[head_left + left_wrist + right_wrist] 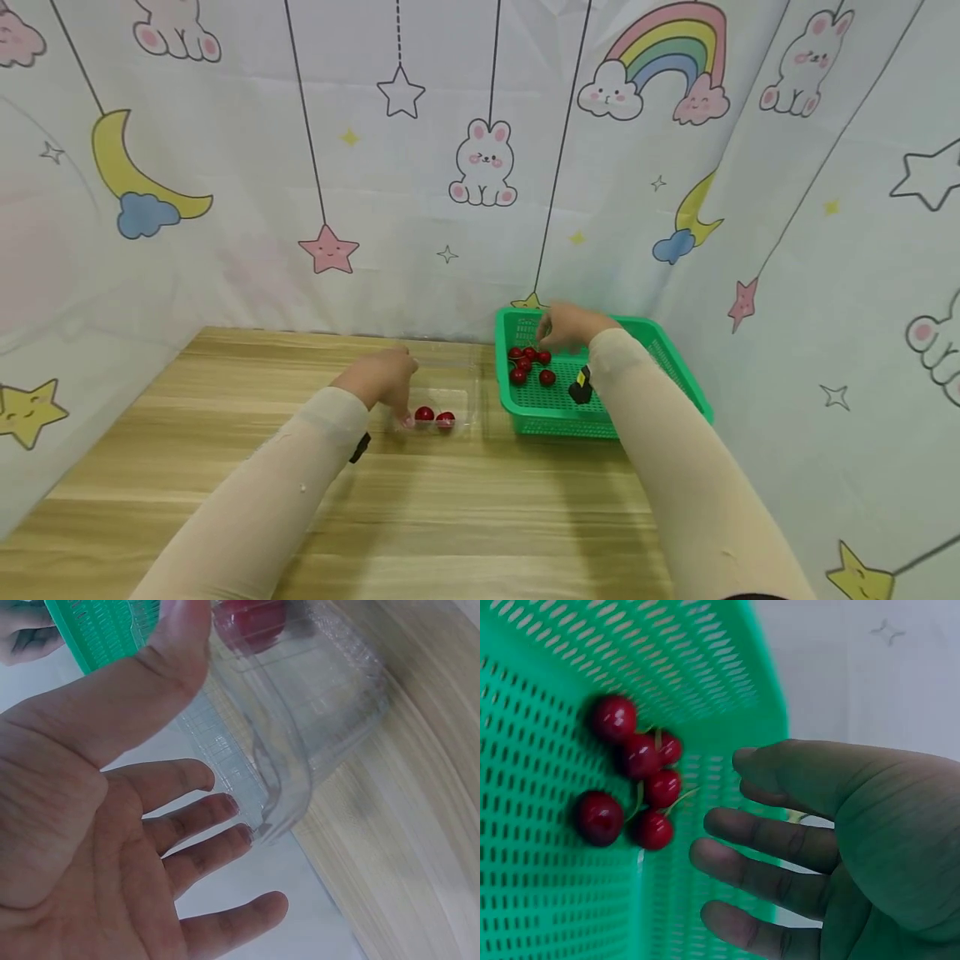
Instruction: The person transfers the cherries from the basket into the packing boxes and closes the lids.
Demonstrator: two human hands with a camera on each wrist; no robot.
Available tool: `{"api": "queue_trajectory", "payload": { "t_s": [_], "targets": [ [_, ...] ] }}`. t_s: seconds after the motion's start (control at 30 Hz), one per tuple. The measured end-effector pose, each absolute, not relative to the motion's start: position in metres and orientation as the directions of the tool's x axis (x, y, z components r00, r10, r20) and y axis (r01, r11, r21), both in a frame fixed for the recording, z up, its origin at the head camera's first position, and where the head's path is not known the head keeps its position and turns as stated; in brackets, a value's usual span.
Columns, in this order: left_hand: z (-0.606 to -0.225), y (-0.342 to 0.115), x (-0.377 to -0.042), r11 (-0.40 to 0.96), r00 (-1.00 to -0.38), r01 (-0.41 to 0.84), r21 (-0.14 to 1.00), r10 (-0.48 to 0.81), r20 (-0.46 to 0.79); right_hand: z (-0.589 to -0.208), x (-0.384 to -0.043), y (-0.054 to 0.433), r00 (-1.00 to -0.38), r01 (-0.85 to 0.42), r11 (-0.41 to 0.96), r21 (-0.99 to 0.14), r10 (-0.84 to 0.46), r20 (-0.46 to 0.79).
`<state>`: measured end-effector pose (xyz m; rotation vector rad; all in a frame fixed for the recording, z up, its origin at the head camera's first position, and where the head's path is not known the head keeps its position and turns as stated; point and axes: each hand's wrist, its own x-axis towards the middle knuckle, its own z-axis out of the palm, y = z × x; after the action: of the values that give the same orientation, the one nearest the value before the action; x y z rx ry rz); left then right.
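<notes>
A clear plastic box (471,408) stands on the table with two red cherries (424,414) visible inside. At its left side is my left hand (382,379); in the left wrist view the thumb overlaps the box wall, and the loosely extended fingers (206,862) reach its clear rim. Whether the thumb presses the wall cannot be told. Above the green basket (592,423) hovers my right hand (567,327). Its thumb and index finger lie close together, the others loosely bent, with nothing seen between them. Several cherries with stems (641,756) lie in the basket beside those fingertips.
The basket stands right of the box, close to the patterned curtain (420,183) that hangs behind and at the right. Wood-grain table top (465,517) spreads in front and to the left. A small black and yellow piece (581,386) sits at the right wrist.
</notes>
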<state>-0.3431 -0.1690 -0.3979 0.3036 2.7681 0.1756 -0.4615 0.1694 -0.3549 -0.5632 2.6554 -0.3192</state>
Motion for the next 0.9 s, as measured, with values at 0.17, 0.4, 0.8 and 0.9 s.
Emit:
{"api": "queue_trajectory", "payload": {
  "t_s": [0.17,0.4,0.8,0.9],
  "targets": [
    [-0.4,-0.17,-0.343,0.969,-0.916,0.195,0.152,0.236,-0.325,-0.371,-0.467,0.178,-0.842,-0.247,0.906,-0.345,-0.377,-0.387],
    [-0.398,-0.169,-0.345,0.969,-0.916,0.2,0.144,0.237,-0.324,-0.381,-0.465,0.178,-0.842,-0.259,0.92,-0.296,-0.365,-0.398],
    [-0.398,-0.169,-0.348,0.967,-0.911,0.216,0.135,0.249,-0.329,-0.395,-0.476,0.175,-0.824,-0.239,0.942,-0.235,-0.325,-0.465],
    [-0.398,-0.169,-0.348,0.967,-0.911,0.209,0.144,0.247,-0.331,-0.399,-0.48,0.175,-0.823,-0.231,0.947,-0.223,-0.313,-0.474]
  ]
}}
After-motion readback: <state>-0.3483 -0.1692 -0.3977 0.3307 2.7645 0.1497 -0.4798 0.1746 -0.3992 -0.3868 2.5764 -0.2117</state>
